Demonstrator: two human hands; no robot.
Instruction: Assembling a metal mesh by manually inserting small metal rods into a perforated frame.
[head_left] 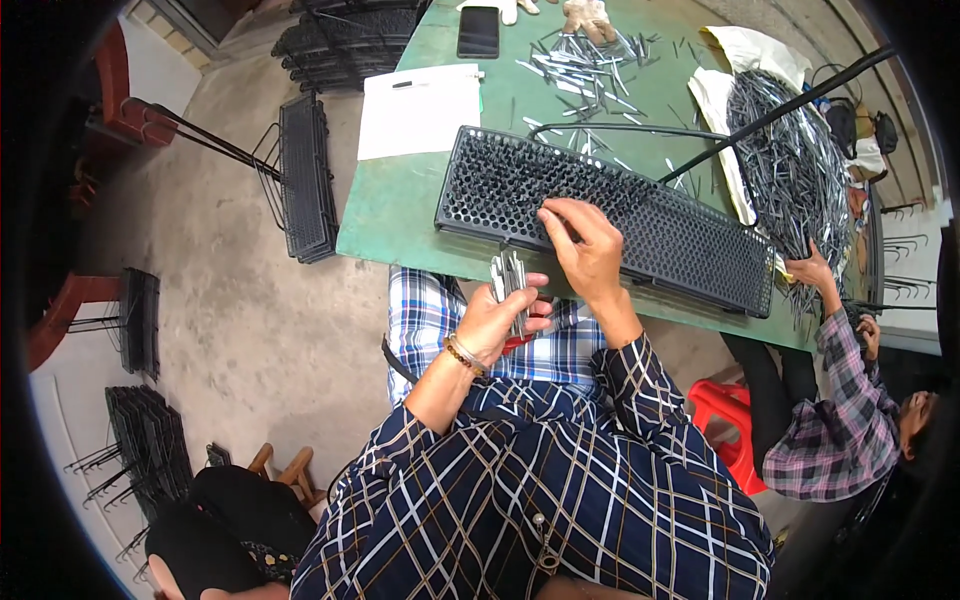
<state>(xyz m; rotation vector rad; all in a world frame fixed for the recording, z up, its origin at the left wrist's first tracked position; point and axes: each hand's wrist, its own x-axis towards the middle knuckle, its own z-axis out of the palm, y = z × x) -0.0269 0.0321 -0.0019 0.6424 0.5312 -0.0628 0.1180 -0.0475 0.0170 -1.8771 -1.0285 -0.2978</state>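
Note:
A bundle of thin silvery metal strips [509,270] stands upright in my left hand [488,324], its fingers closed round them just off the table's near edge. My right hand [590,252] is pinched, thumb and forefinger together, over a long black rack [690,237] full of round holes. Whatever is between those fingertips is too small to make out. Many holes in the rack's left half look filled with dark pieces. The rack lies slanted along the near edge of the green table [400,210], with a black rod handle arching over it.
Loose metal strips [585,80] lie scattered at the back, beside a phone [478,32] and white paper [420,110]. An open sack [790,150] of strips stands right, where a co-worker's hand [815,270] reaches. Black racks [308,180] hang left. A red stool [725,425] stands at right.

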